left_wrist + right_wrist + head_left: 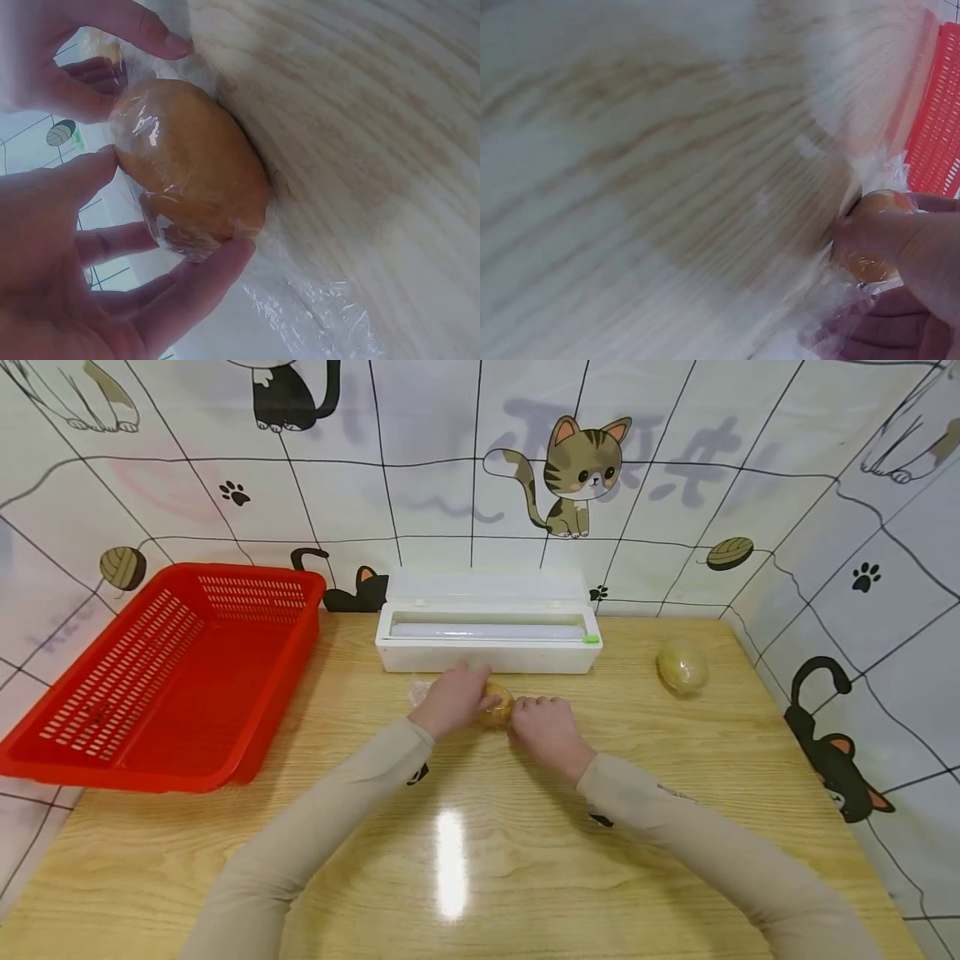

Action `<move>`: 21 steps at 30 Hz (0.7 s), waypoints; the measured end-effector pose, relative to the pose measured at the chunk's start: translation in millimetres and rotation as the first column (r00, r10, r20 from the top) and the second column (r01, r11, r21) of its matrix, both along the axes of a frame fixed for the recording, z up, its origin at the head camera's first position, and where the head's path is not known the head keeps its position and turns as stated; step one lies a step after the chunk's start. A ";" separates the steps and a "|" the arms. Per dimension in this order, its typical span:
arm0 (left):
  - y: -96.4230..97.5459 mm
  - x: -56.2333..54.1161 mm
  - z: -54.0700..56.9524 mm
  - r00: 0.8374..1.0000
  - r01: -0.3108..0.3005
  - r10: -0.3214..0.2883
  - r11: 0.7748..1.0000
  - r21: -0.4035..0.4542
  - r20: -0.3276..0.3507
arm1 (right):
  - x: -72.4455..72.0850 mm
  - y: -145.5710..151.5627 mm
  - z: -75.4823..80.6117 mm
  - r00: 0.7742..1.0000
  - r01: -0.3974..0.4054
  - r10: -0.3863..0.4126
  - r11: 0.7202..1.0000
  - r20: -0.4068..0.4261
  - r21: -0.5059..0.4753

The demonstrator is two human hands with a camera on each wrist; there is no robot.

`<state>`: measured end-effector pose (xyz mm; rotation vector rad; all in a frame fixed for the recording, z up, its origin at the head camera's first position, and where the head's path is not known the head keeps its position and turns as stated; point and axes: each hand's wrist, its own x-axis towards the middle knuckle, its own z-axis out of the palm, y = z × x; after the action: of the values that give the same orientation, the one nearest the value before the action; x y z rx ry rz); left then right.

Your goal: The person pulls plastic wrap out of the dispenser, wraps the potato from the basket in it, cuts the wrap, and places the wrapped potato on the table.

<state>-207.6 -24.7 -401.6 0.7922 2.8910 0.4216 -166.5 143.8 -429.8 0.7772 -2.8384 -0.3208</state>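
A round, orange-brown fruit-like thing (199,139) in clear cling film lies on the wooden table between the two hands. The left hand (453,700) holds it, with thumb and fingertips spread around its side in the left wrist view. At the other end is the right hand (546,727), fingers curled and gathering the loose film (840,304) beside the fruit. More crinkled cling film (319,315) trails out past the left fingers onto the table. The fruit's exact kind is hidden by the shiny wrap.
Behind the hands stands a white cling film box (480,658), lid raised, a roll (487,632) inside and a green tab on its right. A red plastic basket (247,760) sits at left. Toward the back right lies a pale yellow wrapped round thing (682,667).
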 end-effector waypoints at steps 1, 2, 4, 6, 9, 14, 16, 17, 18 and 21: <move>-0.3 0.2 0.9 1.000 -0.003 0.003 1.000 0.012 0.021 | 0.3 -0.9 0.7 1.000 0.006 -0.006 1.000 0.024 0.004; -0.8 0.5 1.8 0.999 -0.006 0.006 1.000 0.022 0.042 | 0.5 -1.7 1.9 0.998 0.022 -0.022 1.000 0.052 -0.002; -2.6 0.2 2.4 0.997 -0.013 0.009 0.999 0.052 0.079 | 1.3 -2.8 4.7 0.992 0.063 -0.059 0.998 0.109 -0.027; -4.9 -0.5 2.8 0.994 -0.015 0.006 0.997 0.078 0.105 | 2.5 -3.1 9.0 0.981 0.099 -0.085 0.992 0.172 -0.080; -6.7 -1.9 2.1 0.994 0.001 -0.011 0.996 0.084 0.107 | 4.0 -2.8 13.7 0.965 0.128 -0.085 0.979 0.249 -0.161; -6.1 -2.5 4.3 0.993 0.015 -0.025 0.996 0.085 0.118 | 0.9 -0.2 16.5 0.931 0.163 -0.016 0.912 0.364 -0.377; -6.4 -3.4 4.8 0.992 0.017 -0.029 0.995 0.099 0.126 | -2.6 2.1 16.7 0.907 0.198 0.016 0.865 0.420 -0.460; -6.8 -3.8 4.8 0.991 0.019 -0.032 0.995 0.101 0.127 | -4.6 3.7 16.4 0.882 0.234 0.033 0.836 0.471 -0.497; -7.3 -4.3 4.5 0.991 0.024 -0.037 0.994 0.102 0.127 | -6.6 5.3 16.6 0.847 0.281 0.048 0.804 0.529 -0.523; -9.0 -5.8 2.2 0.990 0.049 -0.062 0.993 0.106 0.127 | -11.7 10.7 15.5 0.675 0.482 0.128 0.669 0.727 -0.565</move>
<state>-213.3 -33.7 -399.5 0.8249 2.7394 0.5962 -178.2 154.5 -414.3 0.4364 -3.2509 1.3706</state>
